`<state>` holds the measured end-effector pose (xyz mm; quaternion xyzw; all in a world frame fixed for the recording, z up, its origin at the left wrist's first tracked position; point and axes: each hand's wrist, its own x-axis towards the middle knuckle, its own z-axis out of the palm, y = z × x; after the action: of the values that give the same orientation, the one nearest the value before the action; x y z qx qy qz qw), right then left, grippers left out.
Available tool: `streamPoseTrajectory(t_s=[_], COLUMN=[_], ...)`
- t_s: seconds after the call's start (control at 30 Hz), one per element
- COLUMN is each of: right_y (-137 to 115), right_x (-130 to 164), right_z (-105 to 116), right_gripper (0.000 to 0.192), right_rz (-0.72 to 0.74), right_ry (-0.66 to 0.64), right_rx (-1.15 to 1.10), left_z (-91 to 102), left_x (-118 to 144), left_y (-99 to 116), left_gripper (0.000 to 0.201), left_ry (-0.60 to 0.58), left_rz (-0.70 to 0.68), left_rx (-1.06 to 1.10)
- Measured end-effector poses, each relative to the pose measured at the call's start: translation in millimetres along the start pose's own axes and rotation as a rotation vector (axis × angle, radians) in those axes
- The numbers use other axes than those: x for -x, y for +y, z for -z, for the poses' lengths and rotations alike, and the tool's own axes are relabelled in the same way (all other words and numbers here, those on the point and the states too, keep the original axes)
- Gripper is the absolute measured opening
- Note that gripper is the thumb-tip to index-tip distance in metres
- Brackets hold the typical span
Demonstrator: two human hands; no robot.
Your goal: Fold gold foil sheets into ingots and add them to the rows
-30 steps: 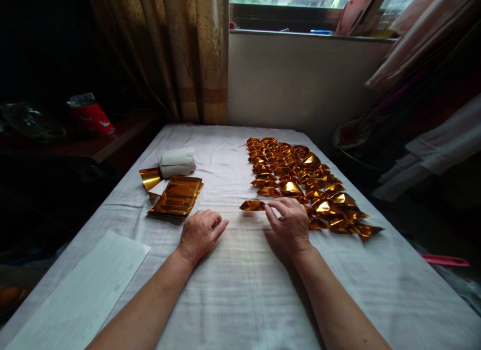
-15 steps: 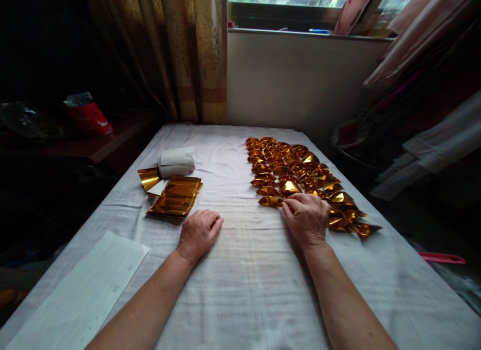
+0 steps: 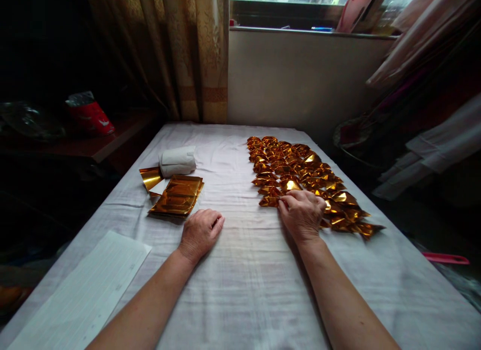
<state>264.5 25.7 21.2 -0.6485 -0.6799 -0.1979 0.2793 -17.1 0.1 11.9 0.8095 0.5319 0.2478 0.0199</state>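
As right hand [image 3: 303, 213] touches pointed, glossy foil [image 3: 268, 201], wrinkled cloth [image 3: 244, 285] beneath

My left hand [image 3: 199, 232], just beside the near right corner of the flat rectangular stack of shiny gold foil sheets [image 3: 177, 194], is bare, with rounded knuckles, a short thumb and fine creases running from its back toward the wrist. My right hand [image 3: 303, 217], well to the right of that stack, is bare too, lightly wrinkled across the back, with fingers [image 3: 296, 197] that taper. My left forearm [image 3: 146, 302] and right forearm [image 3: 334, 285] are bare; the right, farther from the stack, bears one small round spot [image 3: 361, 322].
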Motion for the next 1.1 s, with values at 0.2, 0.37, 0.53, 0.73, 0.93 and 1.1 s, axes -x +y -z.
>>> streamPoseTrajectory(t_s=[0.2, 0.37, 0.53, 0.73, 0.93, 1.1], right_y=[0.0, 0.6, -0.3, -9.7, -49.1, -71.0], right_x=[-3.4, -5.3, -7.0, -1.7, 21.2, 31.2], right_z=[-2.9, -5.8, -5.6, 7.4, 15.6, 12.9], right_gripper=[0.022, 0.021, 0.02, 0.014, 0.016, 0.017], right_rz=[-0.037, -0.017, -0.011, 0.03, 0.183, 0.168], right_ry=[-0.01, -0.021, -0.021, 0.012, -0.261, -0.44], right_rx=[0.025, 0.042, 0.047, 0.02, -0.135, -0.181], left_z=[-0.7, -1.4, -2.1, -1.8, -3.8, -3.4], left_x=[0.4, 0.8, 0.9, 0.5, 0.9, 4.0], left_y=[-0.5, -1.5, -1.8, -2.3, -4.1, -5.1], left_gripper=[0.021, 0.022, 0.021, 0.021, 0.021, 0.019], left_ry=[0.013, 0.015, 0.022, 0.008, 0.014, 0.03], left_rz=[-0.007, -0.007, -0.008, 0.002, -0.001, -0.045], left_rx=[-0.008, 0.003, -0.006, 0.0, 0.0, -0.032])
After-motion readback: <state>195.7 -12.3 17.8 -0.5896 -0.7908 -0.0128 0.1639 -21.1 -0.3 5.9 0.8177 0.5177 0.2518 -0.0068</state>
